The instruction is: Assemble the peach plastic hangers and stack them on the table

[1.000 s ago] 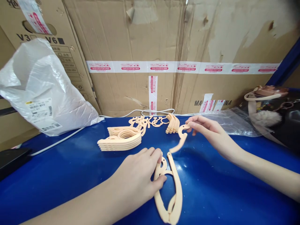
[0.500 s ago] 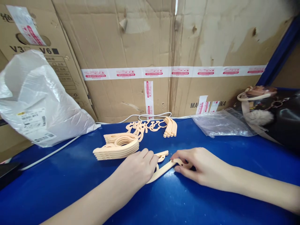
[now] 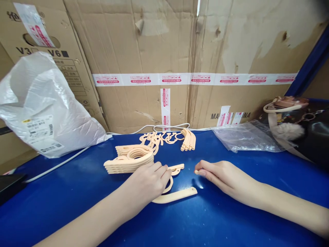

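Note:
My left hand [image 3: 153, 180] is closed around the middle of a beige plastic folding hanger [image 3: 177, 193], low over the blue table. One arm of it reaches out to the right with a small hole at its tip; another straight part shows beyond my fingers. My right hand [image 3: 214, 175] is apart from it on the right, thumb and fingers pinched together. Only the tip of a small beige plastic piece [image 3: 196, 172] shows between them; my fingers hide the rest. A neat stack of hanger bodies [image 3: 130, 167] lies just behind my left hand.
Loose hanger hooks [image 3: 154, 139] and a bunch of short curved hanger arms [image 3: 189, 140] lie farther back. A clear plastic bag [image 3: 246, 137] and a dark bag [image 3: 311, 133] are at right. A white parcel bag [image 3: 48, 109] stands left, near a cable [image 3: 56, 168]. Cardboard [image 3: 144, 106] walls the back.
My right hand has come away from the hanger arm, with a small beige piece in its pinch. That arm now points lower, towards me. My left hand keeps its hold.

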`<state>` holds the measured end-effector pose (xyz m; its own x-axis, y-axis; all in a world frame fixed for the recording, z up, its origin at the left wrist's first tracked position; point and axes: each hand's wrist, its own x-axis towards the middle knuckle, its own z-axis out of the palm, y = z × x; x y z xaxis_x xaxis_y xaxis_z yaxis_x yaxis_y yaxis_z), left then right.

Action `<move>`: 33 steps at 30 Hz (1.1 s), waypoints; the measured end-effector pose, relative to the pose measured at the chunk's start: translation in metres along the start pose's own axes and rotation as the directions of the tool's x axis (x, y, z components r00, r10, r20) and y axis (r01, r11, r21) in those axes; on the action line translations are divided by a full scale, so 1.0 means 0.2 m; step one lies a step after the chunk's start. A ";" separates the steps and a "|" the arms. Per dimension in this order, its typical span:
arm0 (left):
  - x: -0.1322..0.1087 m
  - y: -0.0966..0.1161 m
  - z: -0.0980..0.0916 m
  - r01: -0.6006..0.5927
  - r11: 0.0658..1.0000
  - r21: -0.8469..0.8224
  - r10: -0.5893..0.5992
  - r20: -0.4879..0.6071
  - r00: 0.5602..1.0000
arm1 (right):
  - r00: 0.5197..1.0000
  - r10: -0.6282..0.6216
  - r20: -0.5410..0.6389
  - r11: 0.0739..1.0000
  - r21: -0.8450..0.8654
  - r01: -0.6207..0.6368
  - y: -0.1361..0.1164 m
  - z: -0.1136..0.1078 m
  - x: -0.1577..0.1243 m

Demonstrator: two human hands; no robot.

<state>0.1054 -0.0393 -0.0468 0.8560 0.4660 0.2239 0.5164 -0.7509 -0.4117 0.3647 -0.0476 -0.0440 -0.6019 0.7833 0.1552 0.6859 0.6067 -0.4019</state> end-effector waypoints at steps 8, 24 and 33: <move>0.00 0.03 -0.06 0.181 0.927 -0.329 -0.211 -0.058 0.976 | 0.999 -0.047 0.003 0.998 0.042 0.047 -0.01 0.01 0.01; 0.01 0.16 0.00 0.199 0.779 -0.594 -0.209 0.054 0.977 | 0.994 0.002 0.106 0.998 -0.066 0.005 -0.05 0.03 0.00; 0.01 0.16 0.00 0.211 0.762 -0.611 -0.215 0.069 0.974 | 0.995 -0.032 0.097 0.998 0.056 0.027 -0.09 0.05 -0.02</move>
<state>0.1245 -0.0631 -0.0592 0.7212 0.6476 0.2459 0.5893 -0.7602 0.2736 0.3497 -0.0626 -0.0459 -0.6609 0.7463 0.0795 0.6452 0.6191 -0.4477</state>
